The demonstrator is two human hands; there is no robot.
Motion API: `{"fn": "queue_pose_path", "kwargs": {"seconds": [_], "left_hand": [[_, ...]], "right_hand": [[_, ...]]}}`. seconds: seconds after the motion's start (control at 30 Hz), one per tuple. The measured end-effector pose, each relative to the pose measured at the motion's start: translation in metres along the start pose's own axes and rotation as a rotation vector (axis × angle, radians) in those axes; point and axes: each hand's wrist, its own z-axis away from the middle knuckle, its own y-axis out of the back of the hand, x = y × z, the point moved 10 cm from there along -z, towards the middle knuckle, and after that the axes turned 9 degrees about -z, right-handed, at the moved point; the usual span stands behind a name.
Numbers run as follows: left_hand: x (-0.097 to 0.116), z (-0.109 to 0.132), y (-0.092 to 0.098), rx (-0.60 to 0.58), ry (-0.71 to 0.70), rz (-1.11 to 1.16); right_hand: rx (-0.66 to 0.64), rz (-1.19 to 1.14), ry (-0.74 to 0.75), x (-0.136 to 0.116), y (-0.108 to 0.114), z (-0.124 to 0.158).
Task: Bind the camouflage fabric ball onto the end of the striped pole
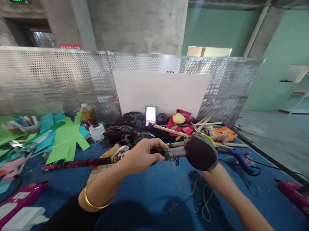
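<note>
My left hand point(141, 156), with a gold bangle at the wrist, is closed around the handle of a mallet-like stick. Its long handle point(86, 163) is wrapped in dark red and black and points left. At the right end is a rounded head point(201, 152) covered in dark camouflage cloth, with grey thread wound point(177, 151) round its neck. Behind and below that head is my right hand point(210, 175); its fingers are hidden by the head. A loose pale cord point(206, 204) lies on the blue table point(149, 195) underneath.
Green and blue paper strips point(64, 138), a white thread spool point(96, 131) and a pink glue gun point(6, 169) lie left. Camouflage cloth point(124, 131), a bright phone-like screen point(151, 114) and wooden sticks point(173, 131) are behind. At right are a blue glue gun point(242, 161) and a purple power strip point(297, 195).
</note>
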Motion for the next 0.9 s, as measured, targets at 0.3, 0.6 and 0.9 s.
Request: {"fn": "queue_pose_path", "kwargs": {"seconds": [0.3, 0.6, 0.9], "left_hand": [[-0.006, -0.001, -0.003, -0.051, 0.042, 0.257], [-0.017, -0.004, -0.005, -0.017, 0.125, 0.27], [-0.012, -0.009, -0.025, -0.045, 0.113, 0.274]], "right_hand": [[-0.152, -0.806, 0.052, -0.085, -0.07, 0.012], [0.138, -0.384, 0.191, -0.11, -0.03, 0.044], [-0.029, -0.618, 0.336, -0.131, -0.03, 0.046]]}}
